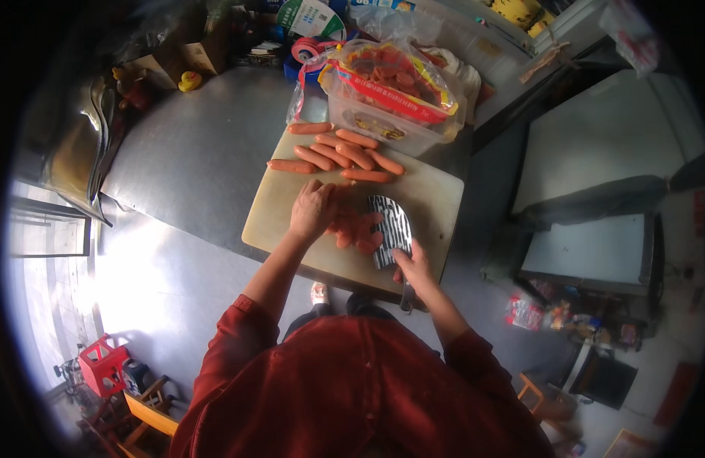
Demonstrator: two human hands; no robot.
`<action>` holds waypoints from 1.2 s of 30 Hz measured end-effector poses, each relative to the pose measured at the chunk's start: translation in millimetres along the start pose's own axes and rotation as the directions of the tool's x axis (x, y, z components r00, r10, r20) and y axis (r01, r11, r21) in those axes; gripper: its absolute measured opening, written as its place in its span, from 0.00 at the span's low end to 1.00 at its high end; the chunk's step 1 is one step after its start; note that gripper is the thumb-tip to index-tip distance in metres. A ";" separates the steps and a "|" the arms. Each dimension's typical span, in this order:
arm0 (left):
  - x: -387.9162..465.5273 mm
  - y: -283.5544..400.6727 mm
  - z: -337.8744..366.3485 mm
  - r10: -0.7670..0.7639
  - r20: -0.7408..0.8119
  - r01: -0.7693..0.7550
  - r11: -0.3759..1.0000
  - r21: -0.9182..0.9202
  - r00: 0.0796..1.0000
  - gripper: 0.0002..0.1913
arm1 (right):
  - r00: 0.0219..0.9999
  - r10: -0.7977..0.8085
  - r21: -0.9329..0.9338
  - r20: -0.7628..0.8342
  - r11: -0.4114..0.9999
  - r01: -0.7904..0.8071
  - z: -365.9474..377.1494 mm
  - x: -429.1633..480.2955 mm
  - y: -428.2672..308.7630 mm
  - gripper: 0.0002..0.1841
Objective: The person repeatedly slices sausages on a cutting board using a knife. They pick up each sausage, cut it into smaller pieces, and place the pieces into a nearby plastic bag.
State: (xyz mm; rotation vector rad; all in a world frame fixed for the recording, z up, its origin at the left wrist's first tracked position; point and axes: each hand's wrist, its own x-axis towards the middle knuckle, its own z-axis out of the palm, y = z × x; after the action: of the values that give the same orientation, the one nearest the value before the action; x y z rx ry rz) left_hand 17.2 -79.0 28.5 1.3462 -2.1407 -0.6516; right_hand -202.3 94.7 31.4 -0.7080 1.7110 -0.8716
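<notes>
My right hand (414,266) is closed on the handle of a kitchen cleaver (393,229) with a black-and-silver patterned blade. The blade lies beside a pile of sliced sausage (355,232) on a pale cutting board (272,220). My left hand (315,209) rests with bent fingers at the upper left edge of the pile; whether it grips a piece under the fingers is hidden. Several whole sausages (324,156) lie across the far part of the board. Behind them, a clear plastic tub (381,123) holds an opened bag with more slices (392,77).
The board sits on a grey metal table (175,149). A yellow rubber duck (190,81), cardboard boxes and a pink tape roll (305,50) stand along its far side. At the right is a white-topped appliance (587,246); a red stool (103,366) stands lower left.
</notes>
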 end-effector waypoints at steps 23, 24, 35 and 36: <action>-50.3 56.3 15.4 -0.225 0.032 0.216 0.877 -0.430 0.974 0.36 | 0.968 -0.115 -0.010 0.222 0.993 0.121 35.0 1.9 -58.3 0.07; -43.6 67.2 10.4 -0.215 -0.087 0.175 0.926 -0.336 0.973 0.42 | 0.953 -0.204 0.023 0.226 0.979 0.205 27.6 0.0 -74.3 0.07; 217.4 135.4 -51.2 -0.091 0.020 0.082 0.766 -0.637 0.996 0.38 | 0.711 -0.702 -0.612 0.031 0.550 0.569 -70.2 90.2 -294.3 0.07; 223.0 133.2 -48.5 -0.129 -0.001 0.099 0.772 -0.627 0.992 0.36 | 0.594 -0.802 -0.676 0.065 0.402 0.618 -74.7 98.8 -298.1 0.09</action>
State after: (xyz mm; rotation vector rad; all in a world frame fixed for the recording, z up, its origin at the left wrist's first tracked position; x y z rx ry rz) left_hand -121.1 -236.7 189.2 1.0918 -1.5795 -1.2415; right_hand -288.9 -135.9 240.0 -2.0294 1.9684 -0.9675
